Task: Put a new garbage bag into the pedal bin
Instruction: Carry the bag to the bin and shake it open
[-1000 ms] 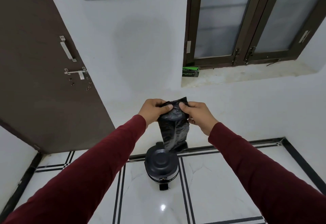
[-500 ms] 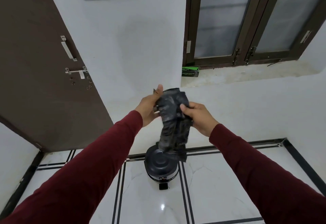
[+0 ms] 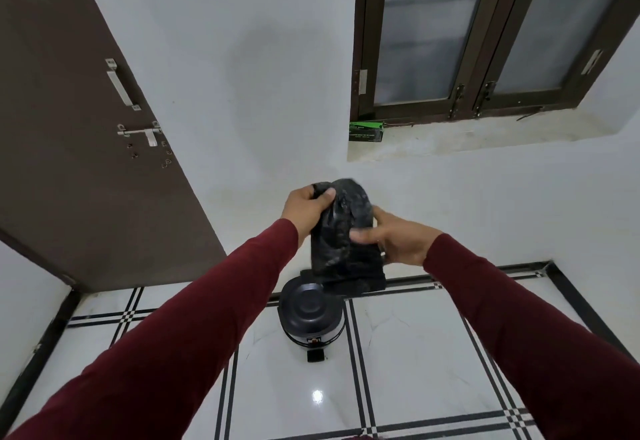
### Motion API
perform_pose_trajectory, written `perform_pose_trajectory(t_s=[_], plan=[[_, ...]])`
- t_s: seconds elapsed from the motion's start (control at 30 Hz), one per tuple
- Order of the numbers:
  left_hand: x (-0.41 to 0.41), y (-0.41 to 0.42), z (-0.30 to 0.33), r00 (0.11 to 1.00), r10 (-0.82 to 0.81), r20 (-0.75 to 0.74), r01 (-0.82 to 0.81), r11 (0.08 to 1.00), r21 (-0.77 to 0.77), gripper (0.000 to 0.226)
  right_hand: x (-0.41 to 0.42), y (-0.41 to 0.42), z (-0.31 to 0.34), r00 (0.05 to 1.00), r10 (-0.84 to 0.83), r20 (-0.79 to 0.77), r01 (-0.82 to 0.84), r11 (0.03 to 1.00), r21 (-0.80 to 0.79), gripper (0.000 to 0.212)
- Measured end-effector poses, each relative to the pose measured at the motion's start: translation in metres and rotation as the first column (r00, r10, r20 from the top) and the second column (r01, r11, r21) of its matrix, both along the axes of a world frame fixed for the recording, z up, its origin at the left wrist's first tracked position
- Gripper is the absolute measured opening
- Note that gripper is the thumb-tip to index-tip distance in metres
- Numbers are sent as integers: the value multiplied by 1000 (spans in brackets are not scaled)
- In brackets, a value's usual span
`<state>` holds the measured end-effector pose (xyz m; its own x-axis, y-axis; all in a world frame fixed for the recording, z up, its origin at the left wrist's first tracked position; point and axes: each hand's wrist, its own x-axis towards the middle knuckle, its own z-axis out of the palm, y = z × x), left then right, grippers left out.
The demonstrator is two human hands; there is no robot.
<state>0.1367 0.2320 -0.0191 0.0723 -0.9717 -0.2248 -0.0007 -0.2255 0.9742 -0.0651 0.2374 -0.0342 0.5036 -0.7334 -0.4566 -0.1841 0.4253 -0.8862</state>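
bag (image 3: pixel 341 232) between hands, above bin (image 3: pixel 311 315) | box (image 3: pixel 365 131) on sill (image 3: pixel 485 138)

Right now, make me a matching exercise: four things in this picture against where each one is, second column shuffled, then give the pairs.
Things
1. garbage bag
2. pedal bin
3. green box
4. latch

Places
A. on the window ledge
B. on the brown door
C. held in both hands
D. on the tiled floor, lid shut

Pairs: 1-C, 2-D, 3-A, 4-B
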Motion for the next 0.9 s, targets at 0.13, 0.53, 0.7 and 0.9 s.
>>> perform_pose_trajectory(t_s=[0.13,0.53,0.7,0.9], plan=[[3,4,14,992,25,-121,-14,995,95,58,10,5,-7,990,-129,59,130,991,-17,55],[4,26,-2,974,-115,-195,160,958,239,14,27,-8,-2,779,-619,103,617,785,51,65],[-1,17,-5,993,98,69,-109,979,175,37,28,7,6,748,-609,-265,449,758,-474,53],[-8,19,11,957,118,265,-149,984,101,67,36,26,40,930,-341,-138,268,885,-380,43]])
